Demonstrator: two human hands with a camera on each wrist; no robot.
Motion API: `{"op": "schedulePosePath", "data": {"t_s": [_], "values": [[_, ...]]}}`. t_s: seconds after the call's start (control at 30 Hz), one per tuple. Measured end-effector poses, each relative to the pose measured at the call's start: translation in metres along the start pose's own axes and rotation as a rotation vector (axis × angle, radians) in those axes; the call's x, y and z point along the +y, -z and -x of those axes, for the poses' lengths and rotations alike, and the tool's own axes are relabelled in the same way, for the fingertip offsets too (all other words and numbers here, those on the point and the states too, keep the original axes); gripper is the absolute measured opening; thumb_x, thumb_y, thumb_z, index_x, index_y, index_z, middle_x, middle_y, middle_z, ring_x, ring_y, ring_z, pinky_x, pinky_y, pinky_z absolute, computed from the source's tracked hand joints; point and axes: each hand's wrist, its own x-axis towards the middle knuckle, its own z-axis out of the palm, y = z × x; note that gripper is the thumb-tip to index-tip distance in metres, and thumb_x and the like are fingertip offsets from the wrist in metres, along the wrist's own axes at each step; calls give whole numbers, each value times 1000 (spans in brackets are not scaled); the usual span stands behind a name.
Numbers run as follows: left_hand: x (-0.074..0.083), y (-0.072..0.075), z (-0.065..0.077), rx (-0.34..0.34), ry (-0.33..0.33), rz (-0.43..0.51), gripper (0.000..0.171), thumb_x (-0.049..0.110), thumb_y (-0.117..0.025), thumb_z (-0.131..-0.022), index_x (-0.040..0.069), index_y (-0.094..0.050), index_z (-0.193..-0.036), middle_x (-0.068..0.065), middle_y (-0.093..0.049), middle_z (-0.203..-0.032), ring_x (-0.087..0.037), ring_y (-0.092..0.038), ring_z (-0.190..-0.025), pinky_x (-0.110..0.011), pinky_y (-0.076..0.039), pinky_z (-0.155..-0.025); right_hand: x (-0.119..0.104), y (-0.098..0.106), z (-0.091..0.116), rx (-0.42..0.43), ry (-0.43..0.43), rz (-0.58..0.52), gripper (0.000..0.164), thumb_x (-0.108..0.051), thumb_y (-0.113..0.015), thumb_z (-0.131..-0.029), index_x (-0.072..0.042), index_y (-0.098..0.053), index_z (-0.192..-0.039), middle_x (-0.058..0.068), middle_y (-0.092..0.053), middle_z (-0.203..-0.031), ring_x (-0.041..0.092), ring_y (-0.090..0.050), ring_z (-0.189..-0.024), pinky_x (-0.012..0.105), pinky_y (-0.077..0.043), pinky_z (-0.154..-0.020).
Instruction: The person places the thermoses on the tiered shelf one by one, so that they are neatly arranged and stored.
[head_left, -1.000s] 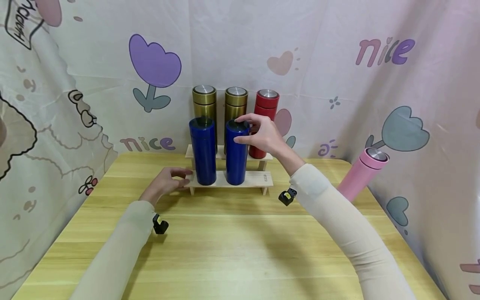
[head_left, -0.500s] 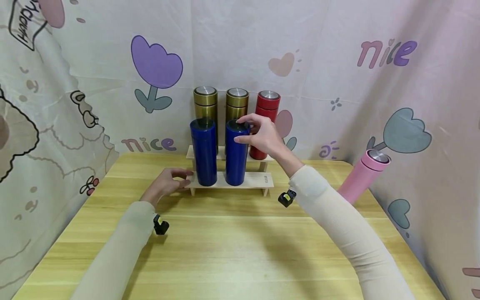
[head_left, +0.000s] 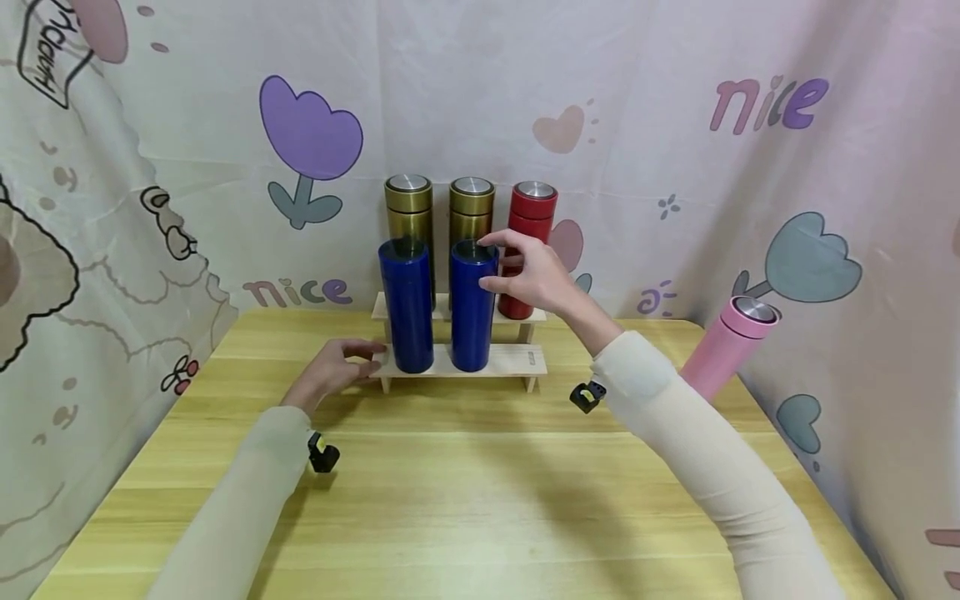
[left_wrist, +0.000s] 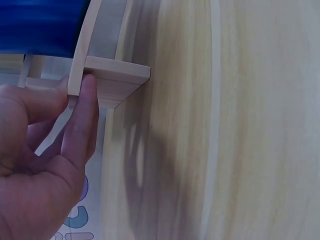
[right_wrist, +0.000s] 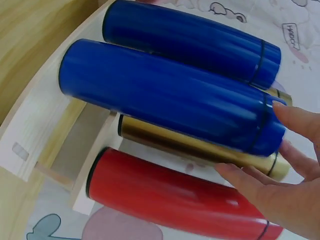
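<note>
A two-tier wooden display rack (head_left: 513, 361) stands on the table, and my left hand (head_left: 333, 371) pinches the left end of its lower shelf between thumb and fingers, clearest in the left wrist view. Two blue thermos bottles stand upright on that shelf: the left one (head_left: 408, 308) and the right one (head_left: 471, 321). My right hand (head_left: 536, 271) is at the right side of the right blue bottle's lid, its fingers spread and loosely bent. In the right wrist view the thumb (right_wrist: 295, 120) overlaps the lid's edge; whether it touches is unclear.
On the upper shelf behind stand two gold thermoses, left (head_left: 409, 200) and middle (head_left: 471, 200), and a red thermos (head_left: 532, 204). A pink thermos (head_left: 723, 346) is at the table's right side, partly behind the right sleeve. A printed curtain (head_left: 450, 83) hangs behind the table (head_left: 450, 500).
My right hand has drawn slightly right, its thumb and fingertips sliding off the front and top of the right blue bottle's lid. The left hand and the bottles have stayed put.
</note>
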Motion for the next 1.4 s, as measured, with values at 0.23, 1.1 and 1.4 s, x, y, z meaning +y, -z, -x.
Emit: {"op": "schedulePosePath", "data": {"t_s": [0.23,1.1,1.4], "values": [[-1,0,-2,6,-7,10,44,15,-67,-100,6,-61,-142,-24,-56,-143,-29,-61,-121,-31,-61,-93,8,25,13,-2,-22,-31,51,-12,-78,-91,-10,-61,-139,13,-55,-151,40,-57,-134,56,-49,-112],[-2,0,0,5,-4,30,44,16,-68,-99,7,-62,-141,-22,-57,-143,-28,-61,-119,-32,-61,-95,75,183,119,61,-393,283,72,-46,-73,-95,-14,-46,-153,17,-47,-155,40,-44,-143,60,-42,-110],[-3,0,0,10,-1,38,44,17,-67,-100,9,-62,-143,-22,-57,-143,-30,-64,-121,-33,-61,-95,114,211,144,108,-452,278,59,-48,-71,-96,-23,-49,-145,28,-40,-153,-19,-41,-90,68,-41,-107]]}}
